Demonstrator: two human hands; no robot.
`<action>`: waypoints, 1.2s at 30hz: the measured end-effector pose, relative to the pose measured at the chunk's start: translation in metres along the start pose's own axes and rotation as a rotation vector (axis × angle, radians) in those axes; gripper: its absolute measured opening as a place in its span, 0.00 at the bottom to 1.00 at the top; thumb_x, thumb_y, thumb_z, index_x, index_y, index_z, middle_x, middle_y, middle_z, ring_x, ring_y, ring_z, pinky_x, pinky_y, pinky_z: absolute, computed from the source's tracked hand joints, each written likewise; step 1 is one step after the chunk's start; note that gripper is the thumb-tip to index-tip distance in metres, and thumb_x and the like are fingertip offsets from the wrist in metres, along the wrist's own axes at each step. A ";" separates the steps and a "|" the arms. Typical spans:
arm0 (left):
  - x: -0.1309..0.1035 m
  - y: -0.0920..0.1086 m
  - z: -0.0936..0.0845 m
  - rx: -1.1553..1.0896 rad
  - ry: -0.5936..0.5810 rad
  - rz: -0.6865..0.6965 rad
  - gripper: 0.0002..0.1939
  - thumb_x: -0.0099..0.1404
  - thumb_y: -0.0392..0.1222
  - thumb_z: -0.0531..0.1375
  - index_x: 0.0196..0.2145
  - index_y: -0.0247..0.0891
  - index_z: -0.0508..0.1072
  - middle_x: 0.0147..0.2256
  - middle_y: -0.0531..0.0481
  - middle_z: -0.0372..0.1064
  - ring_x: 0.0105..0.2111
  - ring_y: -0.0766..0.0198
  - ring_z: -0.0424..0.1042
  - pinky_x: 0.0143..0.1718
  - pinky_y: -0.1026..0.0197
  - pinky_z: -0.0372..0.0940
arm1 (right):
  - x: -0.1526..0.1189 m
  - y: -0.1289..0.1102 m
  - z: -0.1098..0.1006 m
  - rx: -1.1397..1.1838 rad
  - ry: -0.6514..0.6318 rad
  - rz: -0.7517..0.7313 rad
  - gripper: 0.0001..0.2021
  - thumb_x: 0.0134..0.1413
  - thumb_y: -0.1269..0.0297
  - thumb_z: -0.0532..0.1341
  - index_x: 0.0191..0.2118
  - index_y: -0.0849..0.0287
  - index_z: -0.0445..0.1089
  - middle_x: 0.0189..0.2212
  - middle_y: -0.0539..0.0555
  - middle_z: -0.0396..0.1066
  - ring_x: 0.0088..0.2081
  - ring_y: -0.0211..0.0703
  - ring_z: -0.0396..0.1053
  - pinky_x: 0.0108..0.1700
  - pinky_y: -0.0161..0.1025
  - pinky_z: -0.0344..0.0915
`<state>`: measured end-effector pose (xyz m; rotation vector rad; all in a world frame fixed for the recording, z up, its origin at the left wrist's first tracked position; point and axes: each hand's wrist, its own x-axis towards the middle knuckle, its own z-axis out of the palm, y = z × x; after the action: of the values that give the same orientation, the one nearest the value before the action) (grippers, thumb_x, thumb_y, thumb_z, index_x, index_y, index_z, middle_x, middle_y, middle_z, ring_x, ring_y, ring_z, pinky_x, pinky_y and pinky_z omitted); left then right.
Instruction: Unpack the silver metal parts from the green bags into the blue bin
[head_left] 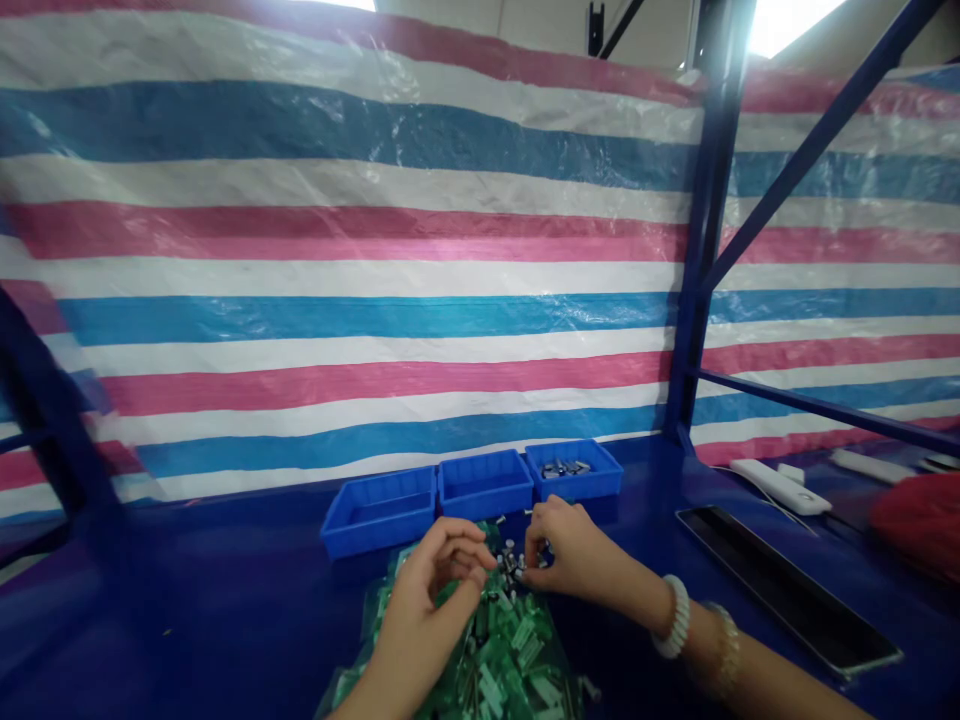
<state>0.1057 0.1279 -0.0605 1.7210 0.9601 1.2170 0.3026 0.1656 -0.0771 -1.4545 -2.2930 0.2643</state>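
My left hand [431, 610] hovers over a heap of small green plastic packets [517, 650], its fingers loosely curved and nothing visible between them. Beyond the heap's far end lies a pile of small metal screws [511, 565]. My right hand [570, 550] reaches into this pile from the right, thumb and fingertips drawn close together; whatever they pinch is too small to make out. Behind the hands stand a left blue tray [379, 545], a middle blue tray [487, 508] and a right blue tray [600, 487]. Metal fasteners [566, 467] lie in the right one.
A dark flat tablet-like device [787, 585] lies on the blue tabletop [225, 610] at right. Farther right are a white device with a cable [780, 486] and a red item [919, 525]. A blue metal post [697, 240] and striped sheeting [375, 375] bound the back.
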 end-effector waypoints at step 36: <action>0.001 0.002 0.003 -0.266 -0.013 -0.146 0.15 0.57 0.53 0.64 0.33 0.38 0.73 0.25 0.50 0.74 0.25 0.63 0.71 0.30 0.62 0.65 | -0.010 -0.022 0.001 1.618 -0.212 0.032 0.13 0.45 0.61 0.72 0.34 0.61 0.72 0.28 0.50 0.73 0.30 0.35 0.70 0.37 0.34 0.65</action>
<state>0.1094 0.1277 -0.0590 1.4246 0.8584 1.1781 0.2878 0.1466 -0.0724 -0.5272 -1.2602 1.7683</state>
